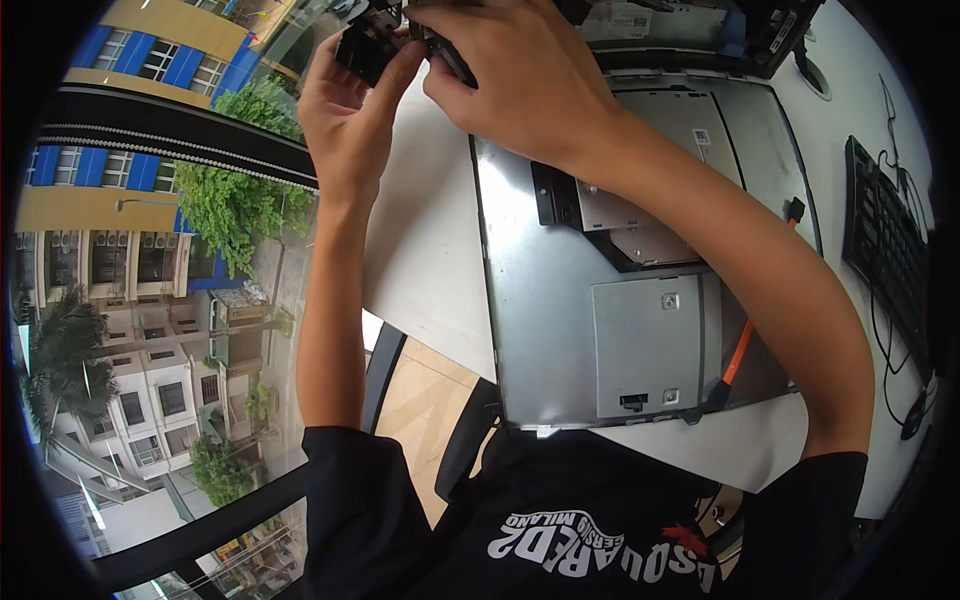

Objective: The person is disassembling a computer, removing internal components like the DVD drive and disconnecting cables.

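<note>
At the top edge of the view, both my hands are raised over the far left of the table. My left hand (350, 120) is closed round a small black component (368, 55) with metal-looking details; its exact kind does not show. The fingers of my right hand (510, 70) are closed on a narrow black part (450, 60) right beside it. I cannot tell whether the two parts are joined. Below my right forearm lies a large flat silver metal chassis (545, 330) of a computer or display. Partly under that arm, a drive-like metal unit (640, 235) sits on it.
An orange cable (741, 350) with black plugs lies across the chassis. Behind stands a dark open casing (680, 35). A black keyboard (885, 240) and its cord occupy the white table's (420, 230) right side. A tall window (150, 250) borders the left.
</note>
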The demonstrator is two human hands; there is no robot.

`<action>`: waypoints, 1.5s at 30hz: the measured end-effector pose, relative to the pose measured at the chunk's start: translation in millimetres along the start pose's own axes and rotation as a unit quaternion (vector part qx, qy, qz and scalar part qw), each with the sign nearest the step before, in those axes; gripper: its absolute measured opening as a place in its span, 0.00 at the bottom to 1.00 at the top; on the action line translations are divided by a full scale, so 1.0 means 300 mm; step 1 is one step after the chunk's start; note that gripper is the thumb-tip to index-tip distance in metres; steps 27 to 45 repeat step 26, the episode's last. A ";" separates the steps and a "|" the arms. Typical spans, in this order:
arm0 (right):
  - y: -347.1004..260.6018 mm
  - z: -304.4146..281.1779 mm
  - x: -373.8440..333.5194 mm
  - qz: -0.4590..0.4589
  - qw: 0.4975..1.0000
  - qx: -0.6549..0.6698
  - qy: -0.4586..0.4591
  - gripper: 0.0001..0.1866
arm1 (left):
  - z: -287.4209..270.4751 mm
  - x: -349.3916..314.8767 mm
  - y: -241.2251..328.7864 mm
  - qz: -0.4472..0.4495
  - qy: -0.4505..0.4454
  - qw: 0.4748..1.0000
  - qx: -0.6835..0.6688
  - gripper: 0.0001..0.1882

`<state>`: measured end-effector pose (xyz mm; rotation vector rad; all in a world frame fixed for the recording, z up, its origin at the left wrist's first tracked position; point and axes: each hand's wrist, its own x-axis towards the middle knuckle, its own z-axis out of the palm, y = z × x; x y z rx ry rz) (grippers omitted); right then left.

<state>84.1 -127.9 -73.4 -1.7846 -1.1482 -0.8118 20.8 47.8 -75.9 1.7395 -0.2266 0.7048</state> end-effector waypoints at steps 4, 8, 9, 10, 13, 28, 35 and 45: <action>-0.006 0.004 -0.003 0.015 1.000 0.011 -0.002 0.21 | 0.001 -0.004 0.021 -0.020 0.006 1.000 -0.011 0.19; 0.001 0.010 -0.008 0.006 1.000 0.013 0.009 0.22 | 0.011 -0.006 0.020 -0.029 0.023 0.999 -0.015 0.17; 0.002 0.010 -0.007 -0.002 1.000 0.005 0.012 0.23 | 0.010 -0.003 0.017 -0.029 0.021 0.999 -0.015 0.17; 0.004 0.013 -0.004 0.000 1.000 0.004 0.013 0.23 | 0.008 0.000 0.012 -0.027 0.025 0.999 -0.003 0.17; 0.008 0.012 0.005 0.024 1.000 0.001 -0.002 0.24 | 0.017 0.007 0.010 -0.019 0.033 0.999 0.021 0.17; 0.039 -0.013 -0.027 0.030 0.999 0.000 -0.034 0.29 | 0.046 -0.003 -0.025 0.030 0.022 0.998 0.047 0.20; 0.039 -0.013 -0.027 0.030 0.999 0.000 -0.034 0.29 | 0.046 -0.003 -0.025 0.030 0.022 0.998 0.047 0.20; 0.039 -0.013 -0.027 0.030 0.999 0.000 -0.034 0.29 | 0.046 -0.003 -0.025 0.030 0.022 0.998 0.047 0.20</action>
